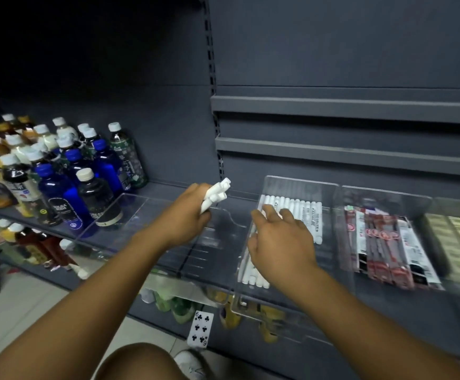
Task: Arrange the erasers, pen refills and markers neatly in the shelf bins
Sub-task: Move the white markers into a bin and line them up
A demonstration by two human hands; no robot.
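Several markers are in your grasp at once. Your left hand (185, 212) is closed round a bundle of white plastic markers (217, 194), held up above the empty clear plastic bin (146, 215) on the dark shelf, and their ends stick out past your fingers. Your right hand (278, 242) is over the clear plastic bin of markers (300, 185), with the fingers spread and only lightly bent on the row of white markers (305, 212) lying there. It seems to grip nothing, though the palm hides what is beneath it.

I judge these markers to be light and stiff, with smooth round barrels, so they will probably roll and slide against each other. A fist round the middle of the bundle is good for carrying, but the ends fan apart, and one may slip out if you loosen the grip. When you lay them, keep hold near the middle, bring them parallel with the row, and let the flat right fingers stop the rolling. They should not break easily.

In the next bin to the right, the red and white packets of pen refills (382, 242) look flat and thin and would likely bend, so hold them by the long edges. The yellowish erasers (459, 237) at the far right are too blurred to judge.
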